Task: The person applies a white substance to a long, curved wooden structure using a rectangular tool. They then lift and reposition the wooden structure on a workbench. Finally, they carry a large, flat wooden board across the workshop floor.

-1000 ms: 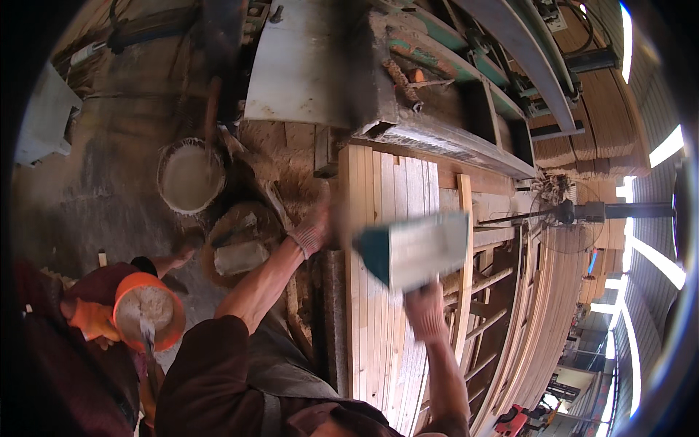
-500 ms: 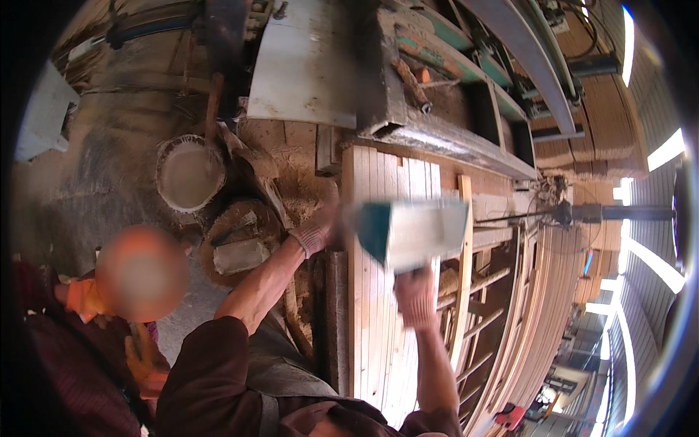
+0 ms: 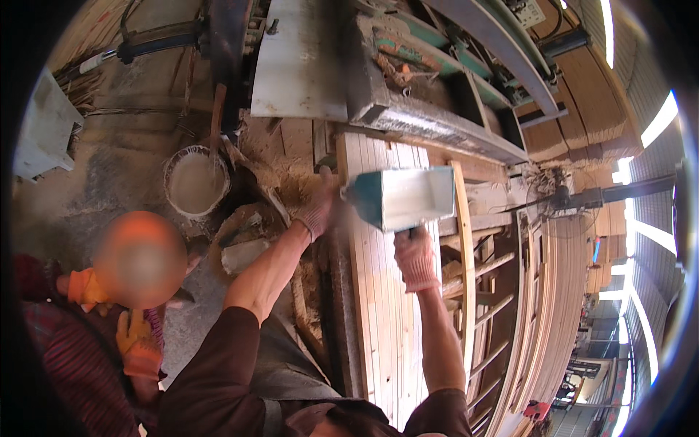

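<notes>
My right hand (image 3: 417, 261), in a knitted glove, grips the handle of a box-shaped glue spreader (image 3: 417, 198). The spreader has a teal end and a white, open trough. It is above the far part of a row of pale wooden boards (image 3: 386, 313) laid edge to edge. My left hand (image 3: 318, 207), also gloved, is by the boards' left edge with fingers stretched out, near the spreader's teal end. Whether it touches the boards I cannot make out.
A bucket of pale liquid (image 3: 195, 182) with a stick stands on the left. Below it, a co-worker in an orange helmet (image 3: 140, 258) wears orange gloves. A steel machine frame (image 3: 444, 127) crosses the boards' far end. Stacked planks (image 3: 546, 306) lie to the right.
My right hand has moved the glue spreader farther away along the boards. My left hand has shifted slightly forward. The whole view has also moved a little.
</notes>
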Motion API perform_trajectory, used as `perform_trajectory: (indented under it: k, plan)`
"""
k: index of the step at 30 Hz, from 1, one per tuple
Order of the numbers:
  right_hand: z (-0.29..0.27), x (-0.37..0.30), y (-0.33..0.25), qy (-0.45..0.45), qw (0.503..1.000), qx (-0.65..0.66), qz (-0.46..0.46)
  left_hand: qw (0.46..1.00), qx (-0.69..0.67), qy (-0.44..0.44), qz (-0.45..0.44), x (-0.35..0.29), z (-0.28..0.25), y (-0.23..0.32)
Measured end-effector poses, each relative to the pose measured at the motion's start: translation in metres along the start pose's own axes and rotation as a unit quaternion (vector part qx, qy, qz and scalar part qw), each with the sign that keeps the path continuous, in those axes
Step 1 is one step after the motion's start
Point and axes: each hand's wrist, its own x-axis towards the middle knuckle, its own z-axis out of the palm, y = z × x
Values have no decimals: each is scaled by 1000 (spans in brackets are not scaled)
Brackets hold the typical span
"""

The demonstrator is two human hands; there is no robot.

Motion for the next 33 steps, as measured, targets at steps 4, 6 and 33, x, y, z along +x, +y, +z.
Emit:
perform_trajectory:
  k: [4, 6, 33]
  plan:
    - [15, 32, -39, 17, 996, 74, 46, 999, 20, 41, -13, -15, 20, 4]
    - [37, 78, -57, -19, 992, -68, 102, 998, 55, 37, 4, -16, 7, -1]
    - [-301, -852, 48, -37, 908, -95, 405, 887, 359, 288, -37, -368, -46, -190]
